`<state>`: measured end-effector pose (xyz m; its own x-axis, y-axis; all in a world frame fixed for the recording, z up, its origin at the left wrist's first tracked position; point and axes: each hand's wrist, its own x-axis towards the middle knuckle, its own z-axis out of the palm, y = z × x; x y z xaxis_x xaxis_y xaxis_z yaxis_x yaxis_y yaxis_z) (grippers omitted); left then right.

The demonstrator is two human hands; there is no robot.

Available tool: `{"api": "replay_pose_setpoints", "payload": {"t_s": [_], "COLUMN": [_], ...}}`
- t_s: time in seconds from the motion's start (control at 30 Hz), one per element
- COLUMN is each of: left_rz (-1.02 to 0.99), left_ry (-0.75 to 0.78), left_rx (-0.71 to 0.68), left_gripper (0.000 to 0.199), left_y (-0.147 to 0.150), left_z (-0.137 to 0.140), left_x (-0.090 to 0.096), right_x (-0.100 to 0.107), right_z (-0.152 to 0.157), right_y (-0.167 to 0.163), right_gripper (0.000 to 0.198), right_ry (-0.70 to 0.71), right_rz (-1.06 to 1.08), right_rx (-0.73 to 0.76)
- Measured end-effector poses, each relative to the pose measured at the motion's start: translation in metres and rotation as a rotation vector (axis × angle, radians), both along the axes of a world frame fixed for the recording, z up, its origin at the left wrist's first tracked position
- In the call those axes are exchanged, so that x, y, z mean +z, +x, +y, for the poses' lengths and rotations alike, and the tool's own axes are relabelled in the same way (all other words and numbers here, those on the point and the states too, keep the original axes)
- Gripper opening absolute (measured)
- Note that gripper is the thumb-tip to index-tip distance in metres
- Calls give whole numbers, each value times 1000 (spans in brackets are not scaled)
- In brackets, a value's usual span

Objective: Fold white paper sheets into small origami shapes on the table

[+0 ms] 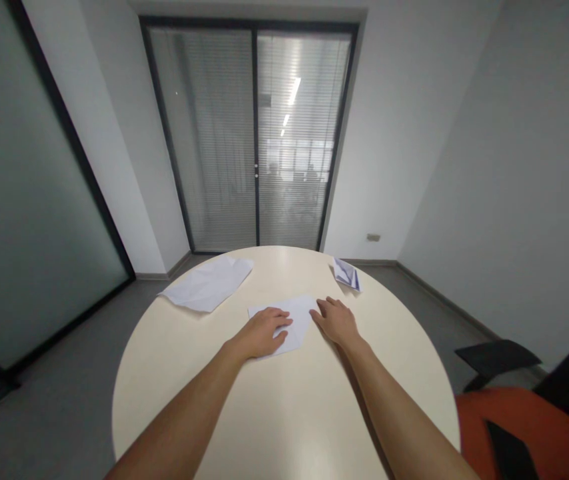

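A white sheet of paper point(300, 319), folded to a pointed shape, lies on the round table point(274, 407). Spread over its left part, my left hand point(263, 331) rests with fingers stretched out and covers some of the sheet. My right hand point(337, 321) is at the paper's right corner, its fingers apart and slightly bent. The thumb is close to the paper's edge; whether it touches is unclear.
A larger creased white sheet point(209, 283) lies at the table's far left. A folded paper with dark markings point(347, 274) sits near the far right edge. An orange chair point(519, 427) with black armrests stands at the right. Glass doors point(254, 140) are beyond the table.
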<state>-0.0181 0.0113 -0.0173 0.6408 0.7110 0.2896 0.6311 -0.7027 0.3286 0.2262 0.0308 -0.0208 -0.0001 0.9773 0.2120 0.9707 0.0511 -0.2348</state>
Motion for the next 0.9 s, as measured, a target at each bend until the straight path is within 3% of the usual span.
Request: {"api": "replay_pose_setpoints", "payload": {"t_s": [0.27,0.6,0.9], "left_rz": [26,27,17], "left_ry": [6,36,50], "left_rx": [32,67,47], "left_gripper": [38,39,39], "left_y": [1,-1,-2], "left_z": [0,5,8], "left_x": [2,-1,-6], "right_x": [6,10,9], "right_z": [0,-4,-8], "right_y": [2,-6,-9], "right_gripper": [33,34,45], "right_ry": [121,84,-84], "right_rz": [77,62,13], "right_rx": [48,258,129]}}
